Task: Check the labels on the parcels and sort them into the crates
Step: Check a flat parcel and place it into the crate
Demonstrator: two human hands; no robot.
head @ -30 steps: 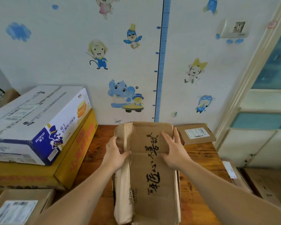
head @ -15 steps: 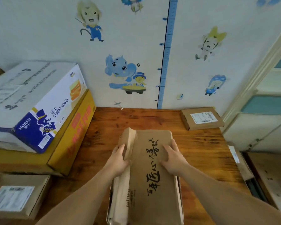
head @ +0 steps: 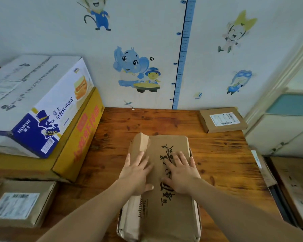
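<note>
Since a moment ago I've lowered the brown parcel (head: 166, 222) flat onto the wooden table (head: 226, 165). My left hand (head: 136, 172) and right hand (head: 182, 173) now lie side by side on its top, fingers straight and spread, pressing rather than gripping. On its left the yellow carton (head: 80, 142) under the HORSH carton (head: 33, 95) stands near; on its right bare wood runs to the table's edge, with a small labelled parcel (head: 222, 119) well apart at the back corner.
</note>
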